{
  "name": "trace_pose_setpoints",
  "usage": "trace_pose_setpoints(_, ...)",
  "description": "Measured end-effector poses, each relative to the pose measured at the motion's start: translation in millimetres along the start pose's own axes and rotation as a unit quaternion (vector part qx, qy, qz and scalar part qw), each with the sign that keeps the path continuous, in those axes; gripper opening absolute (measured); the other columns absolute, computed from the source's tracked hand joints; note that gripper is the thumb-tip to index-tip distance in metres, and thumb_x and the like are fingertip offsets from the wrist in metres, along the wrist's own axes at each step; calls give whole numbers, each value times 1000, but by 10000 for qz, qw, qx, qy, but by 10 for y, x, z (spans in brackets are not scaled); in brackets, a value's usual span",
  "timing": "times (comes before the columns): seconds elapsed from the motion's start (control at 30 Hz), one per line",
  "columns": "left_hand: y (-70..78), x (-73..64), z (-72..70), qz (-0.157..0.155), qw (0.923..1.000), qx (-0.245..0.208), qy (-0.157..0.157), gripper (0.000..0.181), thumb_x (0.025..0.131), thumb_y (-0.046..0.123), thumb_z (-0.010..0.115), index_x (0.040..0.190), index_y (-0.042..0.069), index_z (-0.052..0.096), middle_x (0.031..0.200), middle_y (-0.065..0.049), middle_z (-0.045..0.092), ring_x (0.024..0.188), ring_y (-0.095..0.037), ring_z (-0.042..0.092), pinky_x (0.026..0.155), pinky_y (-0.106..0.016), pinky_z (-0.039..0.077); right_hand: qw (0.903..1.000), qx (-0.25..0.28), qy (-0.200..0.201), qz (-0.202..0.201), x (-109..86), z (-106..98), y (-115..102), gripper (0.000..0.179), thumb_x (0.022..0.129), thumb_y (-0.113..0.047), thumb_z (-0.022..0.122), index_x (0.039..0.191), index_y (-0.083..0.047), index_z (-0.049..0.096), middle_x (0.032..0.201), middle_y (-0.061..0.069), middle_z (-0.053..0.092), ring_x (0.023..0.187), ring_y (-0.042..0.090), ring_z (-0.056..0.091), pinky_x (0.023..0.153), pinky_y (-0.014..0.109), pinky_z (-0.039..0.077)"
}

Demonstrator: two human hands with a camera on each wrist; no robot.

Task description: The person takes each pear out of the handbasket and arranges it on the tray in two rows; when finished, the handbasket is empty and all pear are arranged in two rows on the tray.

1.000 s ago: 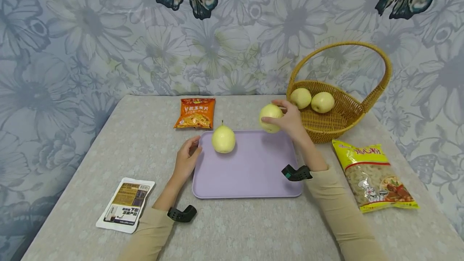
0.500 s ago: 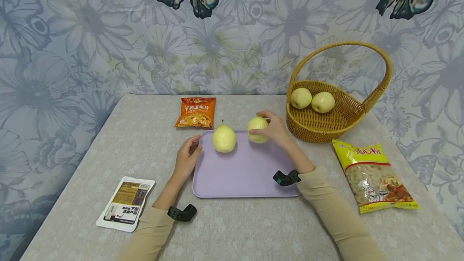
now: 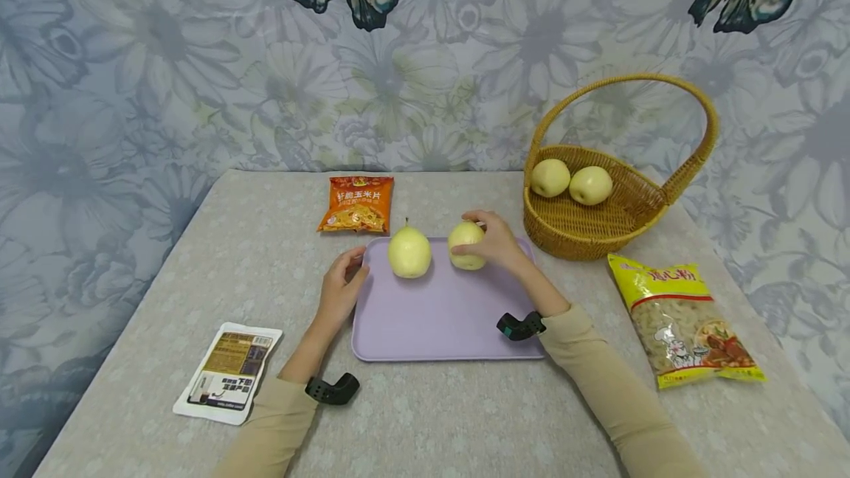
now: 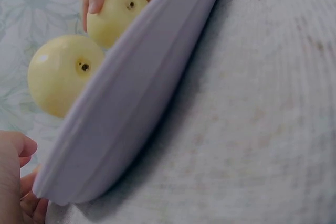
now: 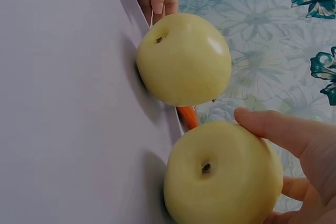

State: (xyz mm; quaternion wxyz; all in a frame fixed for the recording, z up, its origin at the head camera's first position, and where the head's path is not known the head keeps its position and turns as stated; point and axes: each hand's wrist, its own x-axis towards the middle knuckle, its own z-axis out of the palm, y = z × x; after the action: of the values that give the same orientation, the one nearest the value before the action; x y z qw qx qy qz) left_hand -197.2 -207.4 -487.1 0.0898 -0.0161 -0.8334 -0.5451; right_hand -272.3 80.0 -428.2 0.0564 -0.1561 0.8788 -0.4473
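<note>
A pale yellow pear (image 3: 467, 246) is in my right hand (image 3: 494, 240), gripped between thumb and fingers over the far right part of the lilac tray (image 3: 445, 323). In the right wrist view, the held pear (image 5: 223, 177) shows its dark blossom end, close against the tray surface. Another pear (image 3: 409, 252), stem up, stands on the tray at the far left. My left hand (image 3: 341, 288) holds the tray's left edge near its far corner. Thumb and fingers sit around the rim in the left wrist view, the fingers partly hidden behind the tray wall (image 4: 121, 124).
A wicker basket (image 3: 578, 248) with a tall handle holds two pears (image 3: 571, 183) at the back right. Behind the tray lies an orange snack bag (image 3: 358, 205). A yellow-ended food bag (image 3: 687, 323) lies right, a white pouch (image 3: 229, 373) left. A patterned wall stands behind.
My right hand has carried the pear left and down from beside the basket onto the tray's far right part. My left hand stays at the tray's edge.
</note>
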Motion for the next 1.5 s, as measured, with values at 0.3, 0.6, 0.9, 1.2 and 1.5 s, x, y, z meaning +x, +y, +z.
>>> trace_pose_setpoints(0.3, 6, 3, -23, -38, 10000, 38, 12, 40, 95, 10, 53, 134, 1, 49, 138, -17, 50, 124, -32, 50, 106, -46, 40, 9989, -87, -444, -86, -1, 26, -38, 67, 75, -24, 79, 133, -1, 53, 132, 21, 47, 116, 35, 47, 97, 48, 43)
trace_pose_setpoints(0.6, 1, -1, -20, -128, 9999, -33, -13, 39, 95, 9, 53, 134, 2, 50, 137, -17, 50, 125, -31, 50, 107, -44, 40, 9947, -218, -966, -271, 16, -8, 15, 76, 76, -21, 79, 141, -1, 44, 137, 22, 43, 126, 37, 44, 106, 53, 38)
trace_pose_setpoints(0.9, 8, 11, -12, -73, 10000, 40, 0, 39, 95, 7, 53, 133, 1, 50, 136, -17, 51, 123, -31, 51, 106, -44, 40, 9941, -310, -1033, -152, 5, -37, 14, 82, 74, -23, 81, 143, -3, 40, 141, 23, 39, 129, 37, 41, 108, 53, 36)
trace_pose_setpoints(1.2, 19, -19, 10, -70, 10000, 71, 8, 39, 94, 9, 54, 133, 1, 51, 134, -18, 53, 122, -31, 52, 104, -42, 41, 9930, -468, -1071, -171, -37, -40, 18, 81, 77, -25, 79, 144, -3, 39, 142, 24, 39, 129, 37, 41, 106, 54, 38)
trace_pose_setpoints(1.5, 20, -36, -12, -82, 9999, -25, 84, 39, 93, 7, 55, 132, 1, 52, 134, -17, 53, 121, -31, 52, 106, -43, 40, 9952, -322, -870, -326, -33, -43, -10, 70, 83, -26, 73, 141, -3, 42, 140, 23, 42, 127, 38, 42, 104, 54, 39)
